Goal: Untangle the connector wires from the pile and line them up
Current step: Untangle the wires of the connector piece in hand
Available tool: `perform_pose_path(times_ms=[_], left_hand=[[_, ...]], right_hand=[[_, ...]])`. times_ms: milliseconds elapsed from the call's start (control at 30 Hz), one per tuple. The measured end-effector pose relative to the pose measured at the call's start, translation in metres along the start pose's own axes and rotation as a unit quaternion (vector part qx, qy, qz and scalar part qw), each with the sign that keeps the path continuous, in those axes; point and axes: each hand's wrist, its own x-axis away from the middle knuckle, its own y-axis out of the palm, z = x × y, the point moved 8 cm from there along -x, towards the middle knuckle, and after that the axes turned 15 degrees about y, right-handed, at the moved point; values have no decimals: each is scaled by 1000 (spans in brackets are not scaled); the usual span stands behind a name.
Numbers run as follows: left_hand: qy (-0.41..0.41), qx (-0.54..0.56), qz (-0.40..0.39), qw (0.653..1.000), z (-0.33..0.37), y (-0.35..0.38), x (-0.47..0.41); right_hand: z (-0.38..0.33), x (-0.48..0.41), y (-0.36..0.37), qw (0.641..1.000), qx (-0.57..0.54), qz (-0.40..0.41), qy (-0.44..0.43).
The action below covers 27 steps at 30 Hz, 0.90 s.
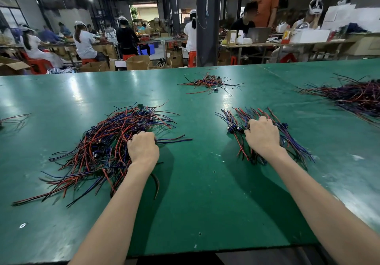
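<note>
left hand (143,150) clenched on wires at the tangled pile (107,141) edge; right hand (263,136) curled onto the lined-up bundle (242,116). best tease one wire free, no yanking.

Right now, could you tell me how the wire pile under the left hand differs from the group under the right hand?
The tangled pile is much larger than the lined-up group. The pile's wires cross every way; the group's run roughly parallel, connectors bunched together. Both hold red, black and blue wires on the green table, under the left hand and right hand.
</note>
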Motion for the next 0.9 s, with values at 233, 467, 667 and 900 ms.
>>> perform_pose_path(times_ms=[233, 467, 667, 900], left_hand=[[11, 87, 119, 989, 1, -20, 3], [83, 123, 262, 954, 18, -50, 10], [84, 134, 297, 942, 14, -56, 13], [183, 171, 465, 849, 37, -93, 32]], right_hand=[[-18, 16, -12, 997, -22, 60, -43], [-59, 56, -31, 958, -197, 124, -166], [-76, 70, -16, 958, -176, 64, -218], [-85, 84, -17, 936, -267, -3, -231]])
